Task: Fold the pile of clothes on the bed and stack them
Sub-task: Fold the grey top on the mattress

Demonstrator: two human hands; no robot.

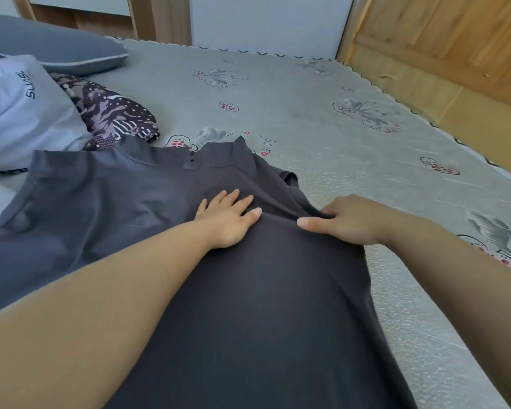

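- A dark grey shirt [130,208] is being spread out on the near part of the bed [322,128], its collar pointing away from the camera and its body running down to the bottom edge of the view.
- The right side of the shirt is lying folded over the middle, so that a long folded edge is running along the right, just beside the bare bedsheet.
- The shirt is being pressed flat by the left hand [229,219], whose fingers are being held straight and slightly spread, palm down, near the middle of the chest; nothing is being gripped by it.
- The fold at the shirt's right edge is being held by the right hand [348,219]: the thumb is lying straight on top of the cloth, pointing toward the left hand, while the fingers are being curled into the fabric.
- The two hands are being kept close together but apart.
- A short sleeve [289,177] is showing just beyond the right hand, by the folded edge.
- Farther left, a white garment [27,113] with dark lettering and a dark patterned cloth [112,113] are lying in a loose heap, touching the shirt's far left shoulder.
- Beyond the heap, a grey pillow [50,45] is lying at the far left of the bed.
- A wooden panel [443,33] is standing past the bed's far right edge.
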